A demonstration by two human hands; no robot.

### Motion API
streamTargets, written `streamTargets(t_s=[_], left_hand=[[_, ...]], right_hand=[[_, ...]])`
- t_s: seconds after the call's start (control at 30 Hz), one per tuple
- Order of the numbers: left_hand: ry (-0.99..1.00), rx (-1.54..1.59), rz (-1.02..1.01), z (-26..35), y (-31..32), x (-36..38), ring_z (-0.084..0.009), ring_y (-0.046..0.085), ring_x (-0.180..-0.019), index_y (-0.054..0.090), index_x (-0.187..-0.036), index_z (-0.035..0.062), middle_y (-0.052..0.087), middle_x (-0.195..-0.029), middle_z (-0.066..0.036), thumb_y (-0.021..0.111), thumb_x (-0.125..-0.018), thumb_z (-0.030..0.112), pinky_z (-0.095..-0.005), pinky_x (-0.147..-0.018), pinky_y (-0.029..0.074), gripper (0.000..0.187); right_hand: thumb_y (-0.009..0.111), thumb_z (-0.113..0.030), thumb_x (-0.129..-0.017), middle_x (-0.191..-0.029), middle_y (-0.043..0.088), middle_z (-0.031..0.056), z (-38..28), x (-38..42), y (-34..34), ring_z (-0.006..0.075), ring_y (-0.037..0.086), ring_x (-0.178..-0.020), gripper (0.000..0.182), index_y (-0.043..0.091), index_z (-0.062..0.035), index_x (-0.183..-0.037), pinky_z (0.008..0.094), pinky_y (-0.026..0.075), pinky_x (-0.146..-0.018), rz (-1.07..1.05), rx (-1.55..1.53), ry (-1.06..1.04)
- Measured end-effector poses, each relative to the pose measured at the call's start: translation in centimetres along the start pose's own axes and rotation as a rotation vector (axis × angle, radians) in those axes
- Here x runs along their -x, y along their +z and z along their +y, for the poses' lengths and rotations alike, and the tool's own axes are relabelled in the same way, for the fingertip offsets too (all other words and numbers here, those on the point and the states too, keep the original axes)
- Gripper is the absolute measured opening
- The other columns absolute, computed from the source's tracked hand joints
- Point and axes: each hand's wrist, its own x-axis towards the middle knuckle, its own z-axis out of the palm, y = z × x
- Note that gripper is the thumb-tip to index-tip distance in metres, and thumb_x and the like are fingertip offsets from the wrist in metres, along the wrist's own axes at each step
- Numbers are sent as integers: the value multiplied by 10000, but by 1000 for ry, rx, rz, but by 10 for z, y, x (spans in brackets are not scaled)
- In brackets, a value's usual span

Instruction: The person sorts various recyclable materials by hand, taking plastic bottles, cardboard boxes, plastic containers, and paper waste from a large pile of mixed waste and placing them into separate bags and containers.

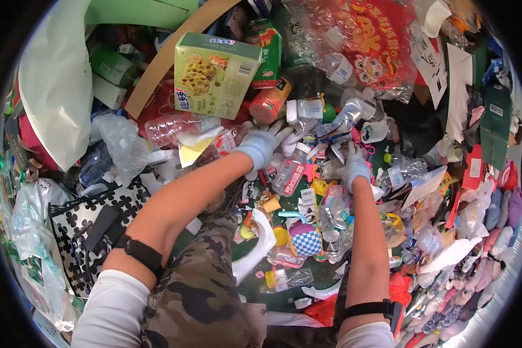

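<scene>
My left hand [262, 145], in a pale glove, reaches into the pile with its fingers apart, beside an orange-labelled bottle [270, 101] and above a clear bottle with a red label [291, 174]. My right hand [354, 166], also gloved, is low among small plastic pieces, below a clear bottle with a blue label [345, 120]; its fingertips are partly hidden, and I cannot make out what they touch. A green cookie box [214, 75] lies above my left hand. Between my forearms lies a blue-checked pouch [305, 239].
Mixed waste surrounds both arms. A red printed bag [371, 43] lies at the top, a white sheet [55, 81] at upper left, and a black-and-white patterned bag [93, 232] at left. Rolled cloth items [475, 284] are heaped at lower right. Camouflage trousers [197, 290] show below.
</scene>
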Motion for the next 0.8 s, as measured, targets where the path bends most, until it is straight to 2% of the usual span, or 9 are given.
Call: streamTargets(t_s=[0.1, 0.13, 0.2, 0.4, 0.47, 0.53, 0.63, 0.73, 0.8], left_hand=[[-89, -18, -216, -4, -7, -12, -273, 566, -976, 347, -1291, 194, 504, -1172, -101, 677, -677, 259, -473, -835, 396, 700], [-138, -5, -342, -2, -12, -15, -271, 566, -985, 339, -1291, 190, 524, -1130, -107, 668, -689, 281, -492, -832, 391, 692], [-45, -83, -306, -19, 26, -3, -254, 588, -923, 450, -1181, 194, 572, -980, -95, 603, -739, 249, -426, -782, 439, 470], [72, -251, -452, 5, 7, 30, -232, 547, -925, 596, -988, 164, 573, -959, -49, 564, -761, 229, -375, -740, 458, 238], [178, -315, -535, 22, 11, 43, -226, 526, -931, 623, -925, 165, 576, -947, -35, 567, -757, 226, -368, -721, 455, 188], [203, -345, -535, 28, 16, 56, -225, 533, -925, 615, -941, 170, 577, -933, -39, 566, -756, 218, -357, -714, 445, 198], [237, -195, -513, 25, 24, 73, -223, 543, -885, 598, -935, 147, 578, -918, -45, 584, -740, 216, -359, -696, 435, 207], [205, -142, -460, 22, 16, 83, -227, 549, -862, 596, -928, 146, 577, -907, -49, 608, -725, 219, -361, -699, 431, 216], [228, -51, -406, 15, 16, 89, -239, 552, -856, 598, -957, 139, 581, -896, -56, 623, -719, 221, -358, -729, 432, 253]], right_hand=[[708, -241, -602, -1103, 571, 184, -2, 17, -40, 320, 568, -1006, 860, 292, -134, -1347, 374, 455, -834, -462, -60, 158], [708, -241, -602, -1103, 571, 184, 8, 29, -35, 320, 568, -1006, 860, 292, -134, -1347, 374, 455, -834, -463, -57, 167], [706, -271, -607, -1087, 583, 175, 43, 52, -18, 315, 565, -1018, 820, 328, -96, -1314, 374, 456, -837, -535, -61, 257], [689, -215, -631, -1222, 492, 163, 80, 74, -11, 318, 565, -1003, 698, 385, -94, -1248, 391, 467, -818, -454, 67, 563], [698, -181, -599, -1312, 405, 151, 64, 69, -8, 304, 546, -1045, 767, 351, -134, -1282, 387, 467, -821, -87, 23, 182], [704, -153, -565, -1373, 307, 153, 41, 48, -10, 312, 501, -1105, 839, 321, -166, -1312, 384, 457, -846, -256, 17, -12], [708, -149, -557, -1388, 267, 167, 2, 33, -6, 331, 448, -1155, 864, 311, -166, -1324, 401, 446, -870, -347, 99, -135], [720, -158, -540, -1385, 261, 176, -6, 24, -13, 351, 417, -1174, 873, 331, -162, -1321, 418, 431, -893, -405, 42, -23], [715, -187, -575, -1374, 269, 177, 18, 31, 7, 353, 471, -1114, 788, 364, -165, -1281, 416, 440, -880, -380, -47, -67]])
